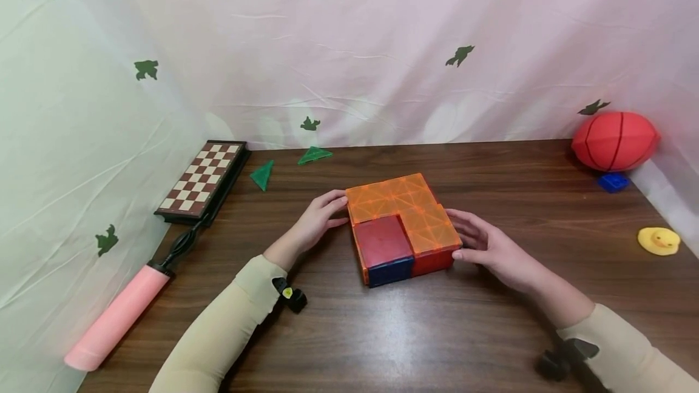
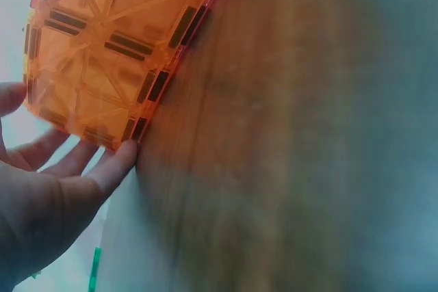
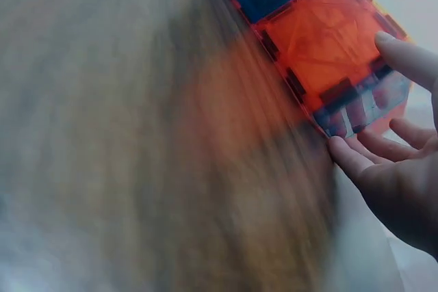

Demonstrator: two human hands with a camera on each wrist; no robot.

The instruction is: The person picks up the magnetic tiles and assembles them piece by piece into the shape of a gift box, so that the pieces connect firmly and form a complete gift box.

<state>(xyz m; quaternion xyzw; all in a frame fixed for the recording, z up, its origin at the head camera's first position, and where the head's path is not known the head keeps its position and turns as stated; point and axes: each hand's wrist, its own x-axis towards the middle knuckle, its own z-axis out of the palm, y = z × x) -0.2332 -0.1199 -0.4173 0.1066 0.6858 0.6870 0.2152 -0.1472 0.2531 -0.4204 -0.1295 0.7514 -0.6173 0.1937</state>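
A low, flat box of translucent magnetic tiles (image 1: 428,223) sits on the wooden table between both hands. Its top shows an orange L-shaped area and a dark red square at the front left; the front side is dark blue and red. My left hand (image 1: 319,218) touches the box's left side near the back corner. In the left wrist view, that hand's fingers (image 2: 118,169) rest along the edge of the orange tiles (image 2: 102,66). On the opposite side, my right hand (image 1: 488,250) touches the right side, thumb at the front corner. Its fingers (image 3: 352,162) are spread and lightly bent.
Two green triangle tiles (image 1: 314,154) lie behind on the left. A chessboard (image 1: 201,181) and a pink pump-like cylinder (image 1: 117,317) line the left edge. To the right are a red ball (image 1: 616,141), a blue block (image 1: 613,182) and a yellow duck (image 1: 658,241). Curtains border the table.
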